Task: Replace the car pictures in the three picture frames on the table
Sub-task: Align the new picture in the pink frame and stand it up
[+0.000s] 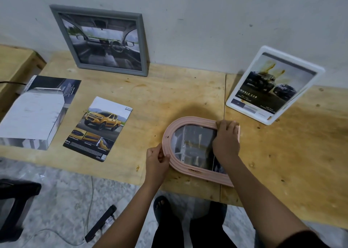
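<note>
The left hand (157, 158) pinches the rounded end of the pink arched frame (192, 120) between thumb and fingers. The right hand (226, 140) lies over the frame's far side with its fingers curled over the rim, hiding that corner and part of the picture (194, 144), which glare makes hard to read. The frame lies flat near the front edge of the plywood table (150, 89). A yellow pickup page (99, 129) lies well to the left. A white frame (293, 61) and a grey frame (113, 68) stand behind.
</note>
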`<act>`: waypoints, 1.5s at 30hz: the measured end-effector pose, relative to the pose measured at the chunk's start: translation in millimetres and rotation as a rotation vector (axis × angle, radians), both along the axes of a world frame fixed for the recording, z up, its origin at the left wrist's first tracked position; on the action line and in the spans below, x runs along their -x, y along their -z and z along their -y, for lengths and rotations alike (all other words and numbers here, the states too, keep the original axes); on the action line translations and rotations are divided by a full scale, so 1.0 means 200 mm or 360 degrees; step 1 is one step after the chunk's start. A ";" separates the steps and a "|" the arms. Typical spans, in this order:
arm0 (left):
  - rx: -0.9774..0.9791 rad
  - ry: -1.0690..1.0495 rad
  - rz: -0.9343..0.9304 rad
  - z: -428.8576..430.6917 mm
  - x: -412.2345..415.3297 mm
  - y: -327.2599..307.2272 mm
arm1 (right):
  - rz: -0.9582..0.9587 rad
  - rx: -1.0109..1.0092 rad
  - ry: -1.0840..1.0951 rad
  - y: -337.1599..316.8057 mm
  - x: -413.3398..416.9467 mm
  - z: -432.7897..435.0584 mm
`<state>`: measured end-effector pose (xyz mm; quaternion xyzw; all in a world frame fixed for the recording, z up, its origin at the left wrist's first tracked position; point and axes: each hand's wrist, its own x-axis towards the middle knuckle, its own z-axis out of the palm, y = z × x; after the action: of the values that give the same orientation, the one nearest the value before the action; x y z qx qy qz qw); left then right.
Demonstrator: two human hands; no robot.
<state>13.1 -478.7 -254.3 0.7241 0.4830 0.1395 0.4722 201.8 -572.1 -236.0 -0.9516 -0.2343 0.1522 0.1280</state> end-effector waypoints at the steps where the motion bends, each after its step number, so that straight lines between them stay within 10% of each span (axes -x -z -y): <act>1: -0.0028 0.0031 0.0000 -0.01 0.00 0.01 | -0.0018 0.0000 0.0014 -0.01 0.01 -0.03; 39: -0.0016 -0.0259 0.0053 0.03 0.05 -0.01 | -0.0614 0.0347 -0.1452 -0.29 0.32 -0.39; 45: 0.0342 0.0263 -0.0007 -0.12 0.17 -0.02 | -0.0675 0.0354 -0.1405 -0.31 0.33 -0.39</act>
<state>-20.4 -454.7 -249.7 0.7070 0.4348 0.0461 0.5558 135.4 -495.0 -174.5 -0.7177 -0.5658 0.4059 -0.0062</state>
